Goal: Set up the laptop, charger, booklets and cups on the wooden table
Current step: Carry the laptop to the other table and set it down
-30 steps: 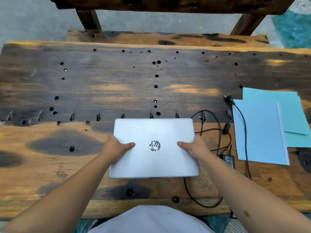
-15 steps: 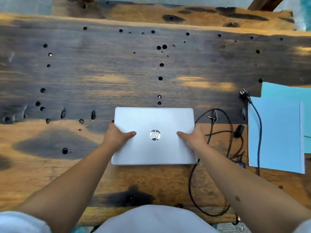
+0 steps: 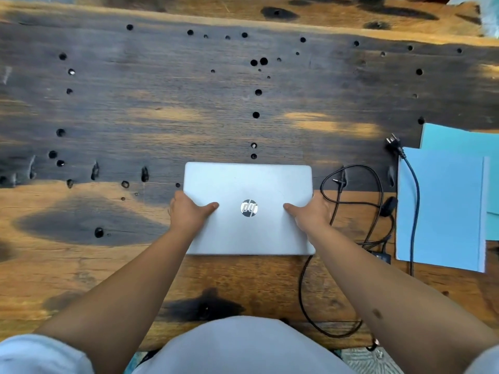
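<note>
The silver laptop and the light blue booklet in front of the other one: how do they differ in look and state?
The silver laptop is metallic grey with a round logo; the light blue booklet is plain paper. The left hand and right hand grip the laptop's sides; nobody touches the booklet. The black charger cable crosses the booklet, not the laptop. Both lie flat and closed on the wooden table.

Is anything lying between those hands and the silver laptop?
Nothing visible: the left hand and right hand already grip the closed silver laptop by its sides, thumbs on the lid. The black charger cable lies coiled just right of it.
</note>
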A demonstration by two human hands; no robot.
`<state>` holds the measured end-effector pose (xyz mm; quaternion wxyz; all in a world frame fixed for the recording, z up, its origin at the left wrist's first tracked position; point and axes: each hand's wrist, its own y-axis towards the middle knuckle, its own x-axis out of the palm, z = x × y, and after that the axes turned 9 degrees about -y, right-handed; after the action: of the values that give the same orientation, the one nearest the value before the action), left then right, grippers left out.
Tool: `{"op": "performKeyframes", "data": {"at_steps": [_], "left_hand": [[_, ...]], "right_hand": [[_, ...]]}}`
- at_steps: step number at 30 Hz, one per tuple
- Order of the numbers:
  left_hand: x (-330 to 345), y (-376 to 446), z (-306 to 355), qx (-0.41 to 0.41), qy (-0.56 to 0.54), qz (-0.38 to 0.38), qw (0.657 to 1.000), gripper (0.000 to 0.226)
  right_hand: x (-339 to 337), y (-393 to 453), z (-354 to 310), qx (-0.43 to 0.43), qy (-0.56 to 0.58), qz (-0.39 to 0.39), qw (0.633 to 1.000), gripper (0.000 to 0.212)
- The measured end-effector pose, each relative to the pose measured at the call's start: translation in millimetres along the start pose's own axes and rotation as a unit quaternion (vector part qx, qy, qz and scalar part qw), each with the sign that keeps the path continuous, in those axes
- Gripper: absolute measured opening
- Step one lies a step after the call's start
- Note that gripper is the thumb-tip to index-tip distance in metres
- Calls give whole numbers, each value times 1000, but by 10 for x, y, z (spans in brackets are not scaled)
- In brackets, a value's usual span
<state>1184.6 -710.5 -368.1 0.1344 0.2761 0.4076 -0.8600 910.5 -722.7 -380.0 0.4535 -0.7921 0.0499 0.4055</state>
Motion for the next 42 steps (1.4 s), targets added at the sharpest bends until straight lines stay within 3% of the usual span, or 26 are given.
{"op": "performKeyframes", "data": {"at_steps": [13,22,26,30,34,37,42], "left_hand": [[55,-38,-33,-21,50,35,998,83],[-104,44,-78,-17,70,-43,996,82],[-172,-64,-291,-1,57,-64,996,65],[-255,-273,-496,-32,16,-76,996,41],[-238,-500,-681,-48,-18,-71,996,35],[-224,-610,-742,-91,-99,-48,990,33],[-264,-703,-773,-76,-139,-40,987,27]], "right_hand": [[111,-80,18,11,-54,28,998,75],[96,-159,187,-53,-83,4,995,88],[70,-289,375,-74,-81,-15,994,89],[65,-454,629,-93,-87,-32,991,83],[54,-588,797,-78,-82,-56,992,65],[38,-671,835,-62,-43,-61,995,52],[-14,-734,817,-25,70,-69,995,41]]}}
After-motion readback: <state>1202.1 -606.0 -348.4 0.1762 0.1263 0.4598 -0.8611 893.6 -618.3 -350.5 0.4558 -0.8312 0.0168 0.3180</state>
